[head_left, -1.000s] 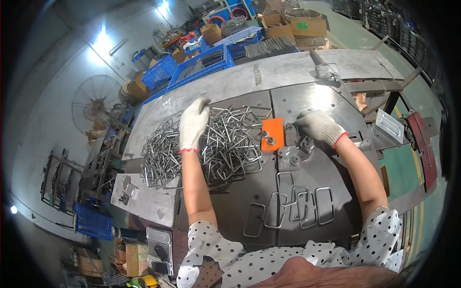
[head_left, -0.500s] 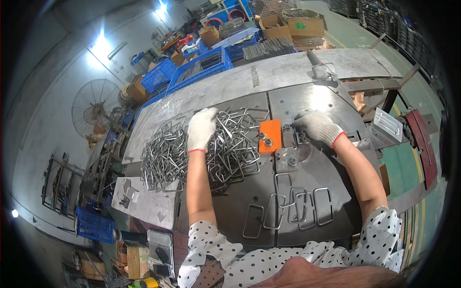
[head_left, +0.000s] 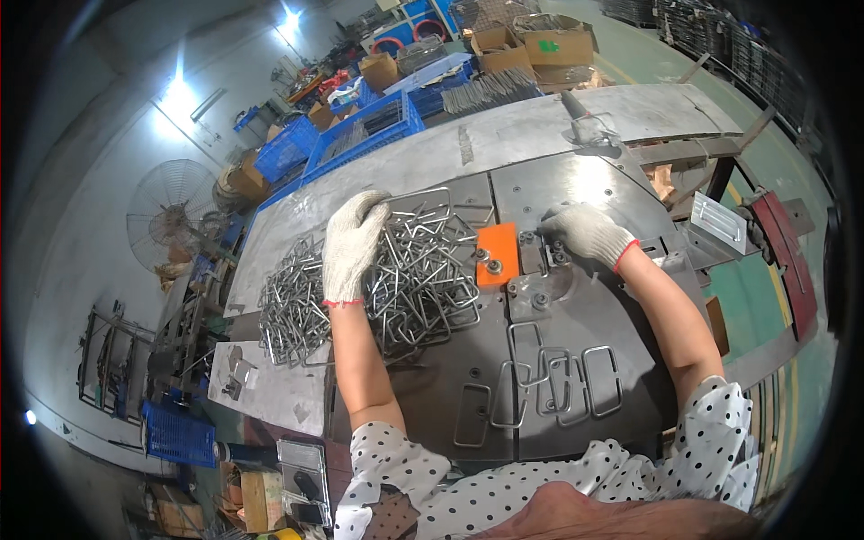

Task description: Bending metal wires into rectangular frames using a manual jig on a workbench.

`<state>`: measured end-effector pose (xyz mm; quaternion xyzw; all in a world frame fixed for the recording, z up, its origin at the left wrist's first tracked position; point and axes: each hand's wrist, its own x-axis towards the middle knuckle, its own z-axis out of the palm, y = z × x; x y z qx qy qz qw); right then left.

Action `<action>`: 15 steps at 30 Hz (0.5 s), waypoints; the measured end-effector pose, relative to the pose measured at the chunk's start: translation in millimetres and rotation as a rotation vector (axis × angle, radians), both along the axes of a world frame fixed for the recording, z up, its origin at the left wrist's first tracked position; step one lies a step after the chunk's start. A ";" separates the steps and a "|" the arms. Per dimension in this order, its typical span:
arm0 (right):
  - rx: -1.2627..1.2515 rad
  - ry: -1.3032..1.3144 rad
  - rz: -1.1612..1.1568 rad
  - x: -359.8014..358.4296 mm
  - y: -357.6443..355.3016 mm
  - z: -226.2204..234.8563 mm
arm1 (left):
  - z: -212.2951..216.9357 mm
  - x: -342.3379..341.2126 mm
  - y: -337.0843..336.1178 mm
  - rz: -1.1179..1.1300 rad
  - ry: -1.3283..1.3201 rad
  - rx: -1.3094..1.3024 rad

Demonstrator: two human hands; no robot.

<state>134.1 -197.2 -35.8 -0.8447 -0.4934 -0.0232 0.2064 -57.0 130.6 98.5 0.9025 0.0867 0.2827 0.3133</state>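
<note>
My left hand (head_left: 353, 247), in a white knit glove, is over a heaped pile of bent metal wire frames (head_left: 405, 301). Its thumb and fingers close on one wire frame (head_left: 421, 192), which sticks out to the right above the pile. My right hand (head_left: 587, 236), gloved too, rests at a small bolted metal fixture (head_left: 533, 256) on the steel table. Its fingers are curled down by the bolts, and what they grip is hidden. Left of the fixture lies an orange block (head_left: 498, 255) with bolts. Several rectangular wire frames (head_left: 601, 382) lie nearer me, some overlapping.
A bolted plate (head_left: 538, 301) sits just in front of the fixture. Blue crates (head_left: 364, 135) and cardboard boxes (head_left: 553, 45) stand beyond the table's far edge. To the right are a metal tray-like part (head_left: 718, 225) and a dark red panel (head_left: 785, 256). A fan (head_left: 171, 216) stands far left.
My left hand has shifted left on the pile, and a wire frame now shows raised in its fingers. My right hand stays at the fixture. The whole view has moved slightly.
</note>
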 end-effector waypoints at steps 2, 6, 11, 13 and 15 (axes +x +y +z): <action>-0.012 0.028 -0.016 -3.5 1.4 5.4 | -0.6 0.2 -6.7 -0.021 0.014 0.085; 0.014 0.031 0.012 7.6 1.6 -2.0 | -3.8 -0.7 -27.0 -0.050 -0.035 0.313; 0.098 0.160 -0.024 4.0 20.1 6.2 | -2.4 -4.3 -36.6 -0.242 -0.213 0.532; 0.041 0.120 -0.048 1.5 35.7 16.8 | -3.1 -5.9 -34.6 -0.275 -0.277 0.615; -0.068 0.134 -0.081 4.4 52.8 23.4 | 0.5 -7.7 -39.3 -0.296 -0.331 0.670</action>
